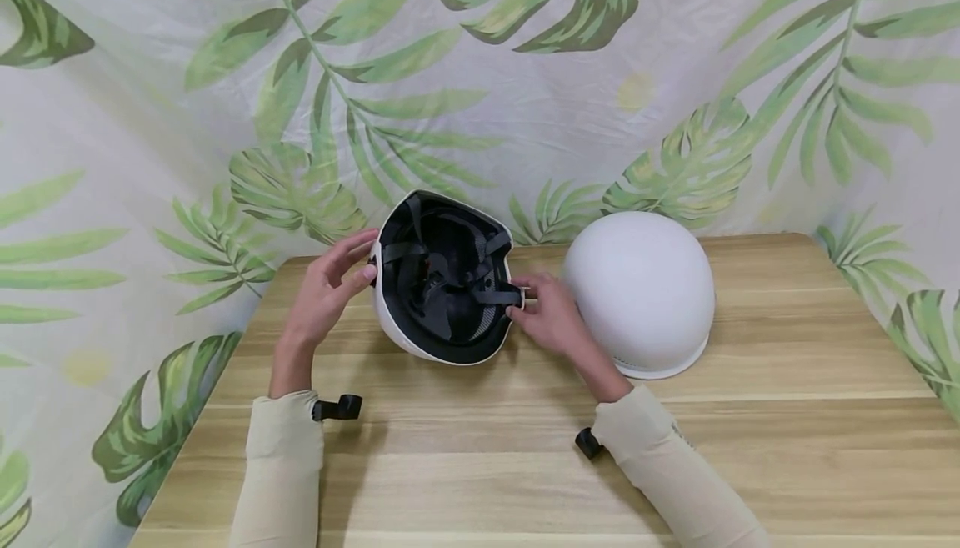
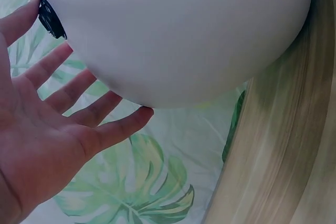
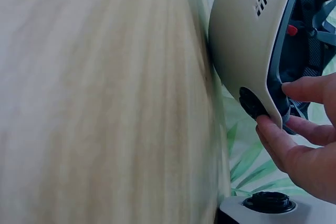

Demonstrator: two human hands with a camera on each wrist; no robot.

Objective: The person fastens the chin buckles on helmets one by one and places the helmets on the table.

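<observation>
A white helmet (image 1: 442,285) with black padding and straps is held on its rounded shell, its hollow facing the head camera. My left hand (image 1: 324,294) is at its left side, thumb by a black fitting (image 2: 51,18) and the other fingers spread nearly straight, fingertips against the shell. On the opposite side, my right hand (image 1: 553,313) pinches the rim, its thumb inside on the black edge and fingers outside by a round black fitting (image 3: 252,103). A second white helmet (image 1: 641,289) rests dome up, just right of the right hand.
Both helmets are toward the back of a wood-grain table (image 1: 465,465). Behind it hangs a leaf-printed cloth (image 1: 420,72). Small black wrist cameras stick out from both beige sleeves (image 1: 285,456).
</observation>
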